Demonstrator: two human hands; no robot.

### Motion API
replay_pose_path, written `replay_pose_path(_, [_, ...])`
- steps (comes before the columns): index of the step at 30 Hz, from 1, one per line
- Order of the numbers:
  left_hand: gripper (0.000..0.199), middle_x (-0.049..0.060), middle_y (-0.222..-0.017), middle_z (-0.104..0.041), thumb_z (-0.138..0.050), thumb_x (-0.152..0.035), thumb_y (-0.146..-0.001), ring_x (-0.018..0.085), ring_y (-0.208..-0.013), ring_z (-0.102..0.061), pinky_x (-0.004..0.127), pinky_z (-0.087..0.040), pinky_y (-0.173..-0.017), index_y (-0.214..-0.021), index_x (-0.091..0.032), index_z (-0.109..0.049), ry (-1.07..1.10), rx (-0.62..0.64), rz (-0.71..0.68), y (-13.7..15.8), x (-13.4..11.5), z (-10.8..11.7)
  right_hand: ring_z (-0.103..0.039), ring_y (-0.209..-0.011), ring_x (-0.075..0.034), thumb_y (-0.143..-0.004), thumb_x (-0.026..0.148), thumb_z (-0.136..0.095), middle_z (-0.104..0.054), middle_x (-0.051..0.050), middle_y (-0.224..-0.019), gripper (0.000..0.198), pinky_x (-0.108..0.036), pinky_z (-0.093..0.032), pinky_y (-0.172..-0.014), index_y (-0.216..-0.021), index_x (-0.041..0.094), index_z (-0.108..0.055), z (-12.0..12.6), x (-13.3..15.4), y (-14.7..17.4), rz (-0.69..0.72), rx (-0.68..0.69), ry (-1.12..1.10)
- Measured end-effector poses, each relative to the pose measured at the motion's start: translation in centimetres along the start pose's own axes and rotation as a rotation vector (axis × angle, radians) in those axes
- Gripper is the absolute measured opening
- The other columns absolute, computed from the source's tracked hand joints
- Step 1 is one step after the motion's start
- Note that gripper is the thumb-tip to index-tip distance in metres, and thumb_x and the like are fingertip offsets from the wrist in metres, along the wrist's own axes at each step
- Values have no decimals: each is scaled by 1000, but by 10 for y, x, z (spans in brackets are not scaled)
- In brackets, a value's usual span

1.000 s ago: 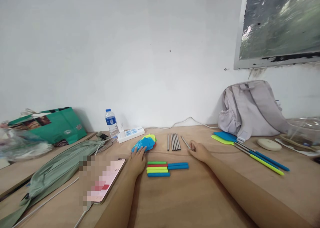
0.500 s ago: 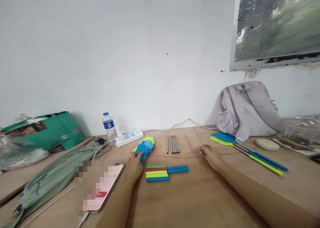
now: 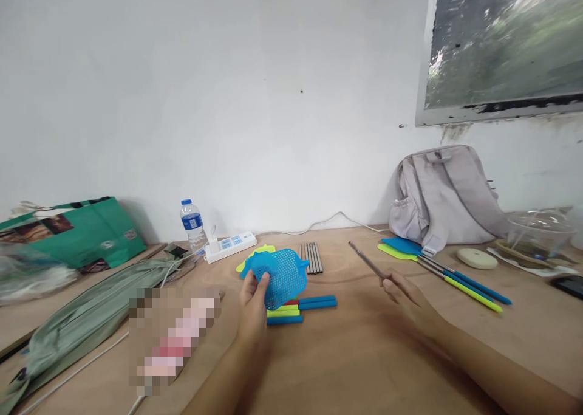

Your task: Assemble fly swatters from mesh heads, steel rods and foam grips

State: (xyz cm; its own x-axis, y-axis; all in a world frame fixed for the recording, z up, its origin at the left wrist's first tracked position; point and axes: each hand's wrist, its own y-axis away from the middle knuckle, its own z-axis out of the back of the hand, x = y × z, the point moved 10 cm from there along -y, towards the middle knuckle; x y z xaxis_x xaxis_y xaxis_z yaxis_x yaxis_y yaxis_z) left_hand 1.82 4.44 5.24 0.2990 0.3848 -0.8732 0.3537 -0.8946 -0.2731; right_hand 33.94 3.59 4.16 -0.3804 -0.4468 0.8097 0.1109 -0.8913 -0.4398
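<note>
My left hand point(image 3: 255, 296) pinches a blue fly swatter head point(image 3: 286, 276) by its edge, raised above the table with its socket turned to the right. In my right hand point(image 3: 405, 296) is a thin metal rod point(image 3: 365, 260), tilted with its free end up and to the left. The rod and the swatter head are apart. Behind the swatter head lie other swatter heads, yellow point(image 3: 268, 248) and blue, and a row of metal rods point(image 3: 313, 257). Coloured handle sleeves, blue point(image 3: 319, 302), yellow point(image 3: 285, 312) and red, lie in front, partly covered by the raised head.
Two swatters with handles, yellow point(image 3: 473, 290) and blue point(image 3: 483, 285), lie at right by a grey backpack point(image 3: 450, 196). A power strip point(image 3: 231, 245), water bottle point(image 3: 193, 223), phone point(image 3: 182, 336), grey-green bag point(image 3: 91, 305) and green bag point(image 3: 104, 233) are at left.
My left hand has lifted the blue swatter head off the pile and moved it right and nearer. My right hand has raised the metal rod from the table and drawn it closer.
</note>
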Motion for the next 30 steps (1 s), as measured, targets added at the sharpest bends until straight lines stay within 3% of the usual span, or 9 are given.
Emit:
replay_pose_path(4, [45,2,-97,-64,-69,-38,-60,19,-89,-59,28,-47,-74,-100,-21,-58,113,-3,156,4,22,-2,-51,-69,-16,-86,40,-34,-53,-2,-71,27,-27,-40,-61,-79,20,-50,-11,25,4,121,101,232])
replay_pose_path(12, [47,3,-93,-66,-72,-35,-57,20,-81,-61,28,-49,-68,-100,-21,-59,135,73,186,16,15,-19,-53,-62,-15,-86,37,-35,-57,-3,-71,26,-25,-41,-55,-81,20,-54,-15,33,9,241,123,426])
replay_pose_path(18, [45,2,-90,-66,-71,-35,-58,19,-78,-61,27,-50,-65,-99,-21,-59,136,124,200,18,19,-26,-55,-65,-15,-86,35,-37,-59,-4,-74,24,-25,-41,-56,-86,20,-55,-23,38,10,251,177,441])
replay_pose_path(24, [45,2,-93,-65,-71,-36,-58,19,-79,-61,26,-50,-63,-98,-21,-58,147,86,227,18,25,-24,-54,-64,-15,-86,34,-37,-58,-4,-73,23,-26,-40,-57,-86,19,-55,-23,39,10,260,184,432])
replay_pose_path(30, [47,2,-97,-65,-70,-38,-57,19,-82,-62,29,-50,-68,-99,-21,-57,126,106,234,15,29,-23,-53,-67,-16,-87,37,-35,-57,-5,-75,25,-28,-40,-59,-85,20,-53,-25,35,9,230,214,409])
